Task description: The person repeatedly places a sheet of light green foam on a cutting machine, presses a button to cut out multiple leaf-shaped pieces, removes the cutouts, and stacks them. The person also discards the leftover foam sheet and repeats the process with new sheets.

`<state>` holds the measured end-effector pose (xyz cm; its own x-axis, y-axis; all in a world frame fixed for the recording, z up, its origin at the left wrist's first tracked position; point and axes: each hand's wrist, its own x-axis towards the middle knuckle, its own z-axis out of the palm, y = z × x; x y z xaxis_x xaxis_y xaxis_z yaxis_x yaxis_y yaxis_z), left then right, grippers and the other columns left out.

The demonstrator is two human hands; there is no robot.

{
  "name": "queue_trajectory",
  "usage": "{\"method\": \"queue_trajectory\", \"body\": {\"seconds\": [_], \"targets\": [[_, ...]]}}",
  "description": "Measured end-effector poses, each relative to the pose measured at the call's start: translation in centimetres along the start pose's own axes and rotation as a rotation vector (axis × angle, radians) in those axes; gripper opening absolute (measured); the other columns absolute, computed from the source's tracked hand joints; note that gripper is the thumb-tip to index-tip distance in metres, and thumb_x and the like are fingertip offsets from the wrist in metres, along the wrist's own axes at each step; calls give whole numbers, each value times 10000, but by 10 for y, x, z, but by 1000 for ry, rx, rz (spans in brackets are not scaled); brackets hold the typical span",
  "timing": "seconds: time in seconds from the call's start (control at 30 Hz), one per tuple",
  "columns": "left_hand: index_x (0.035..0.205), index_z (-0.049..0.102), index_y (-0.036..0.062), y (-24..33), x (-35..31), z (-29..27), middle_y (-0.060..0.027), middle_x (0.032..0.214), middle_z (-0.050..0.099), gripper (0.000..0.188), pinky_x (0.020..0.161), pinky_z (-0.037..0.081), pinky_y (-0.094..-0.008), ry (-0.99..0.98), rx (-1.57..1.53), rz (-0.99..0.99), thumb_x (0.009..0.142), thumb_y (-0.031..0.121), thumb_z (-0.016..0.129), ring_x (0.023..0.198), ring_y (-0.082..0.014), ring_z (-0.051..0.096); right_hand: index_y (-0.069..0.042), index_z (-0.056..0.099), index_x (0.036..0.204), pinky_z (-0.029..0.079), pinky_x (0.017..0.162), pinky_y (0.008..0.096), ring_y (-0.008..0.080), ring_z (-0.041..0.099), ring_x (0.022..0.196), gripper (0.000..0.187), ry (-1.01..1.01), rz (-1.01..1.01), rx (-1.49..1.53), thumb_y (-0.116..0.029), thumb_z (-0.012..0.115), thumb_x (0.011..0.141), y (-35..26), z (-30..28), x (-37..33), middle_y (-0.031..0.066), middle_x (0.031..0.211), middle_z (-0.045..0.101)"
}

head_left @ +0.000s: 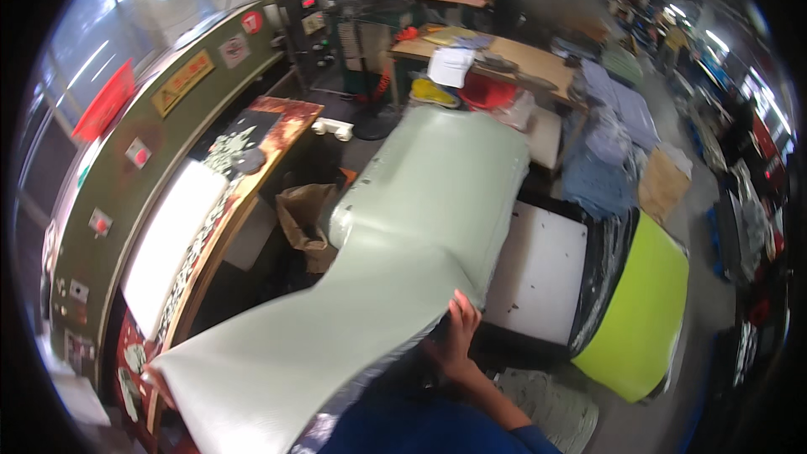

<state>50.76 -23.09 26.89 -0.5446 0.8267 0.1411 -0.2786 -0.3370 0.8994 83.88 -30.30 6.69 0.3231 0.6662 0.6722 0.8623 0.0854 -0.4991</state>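
A large pale green sheet of smooth, leather-like material (328, 332) stretches across in front of me. Its far part runs onto a thick, draped pile of the same pale green material (445, 168). At the near left corner, my left hand (156, 380) is closed on the sheet's edge, mostly hidden behind it. My right hand (459, 329) grips the near right edge, fingertips showing over the top. Between the hands the sheet sags and curves, and its darker, shiny underside shows along the near edge.
On the left, a green machine (181, 118) stands over a worktable (218, 244) with a white board (181, 231) and scraps. A brown paper bag (307, 219) sits beneath. Right of the pile are a white board (538, 273) and bright yellow-green sheets (639, 311). A wooden table (530, 67) stands behind.
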Motion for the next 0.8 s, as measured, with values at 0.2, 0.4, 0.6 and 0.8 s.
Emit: {"method": "queue_trajectory", "body": {"seconds": [0.2, 0.4, 0.6, 0.8], "targets": [[994, 604, 15, 72, 45, -94, -60, 820, 600, 446, 706, 486, -297, 254, 26, 361, 1006, 420, 416, 739, -153, 578, -61, 624, 958, 521, 711, 374, 292, 652, 776, 280, -500, 240, 628, -102, 770, 723, -30, 51, -12, 108, 832, 660], [949, 615, 34, 100, 136, -139, -42, 759, 579, 446, 677, 478, -294, 330, -42, 496, 1008, 428, 415, 680, -141, 555, -24, 632, 900, 464, 590, 313, 194, 622, 641, 130, -876, 318, 831, -145, 656, 859, -104, 137, -5, 151, 711, 625], [905, 625, 53, 42, 323, -121, -24, 697, 557, 451, 647, 469, -291, -4, -355, 173, 1009, 437, 414, 622, -128, 532, -8, 588, 723, 344, 534, 234, 34, 408, 604, 282, -888, 574, 1070, -189, 605, 939, -180, 267, 68, -52, 637, 537], [776, 633, -5, -19, 348, -248, -216, 726, 642, 432, 620, 509, -445, -52, 2027, -86, 856, 419, 639, 694, -356, 651, 24, 585, 691, 330, 514, 242, 28, 381, 599, 319, -841, 649, 623, -203, 638, 909, -186, 355, 126, -75, 619, 471]]}}
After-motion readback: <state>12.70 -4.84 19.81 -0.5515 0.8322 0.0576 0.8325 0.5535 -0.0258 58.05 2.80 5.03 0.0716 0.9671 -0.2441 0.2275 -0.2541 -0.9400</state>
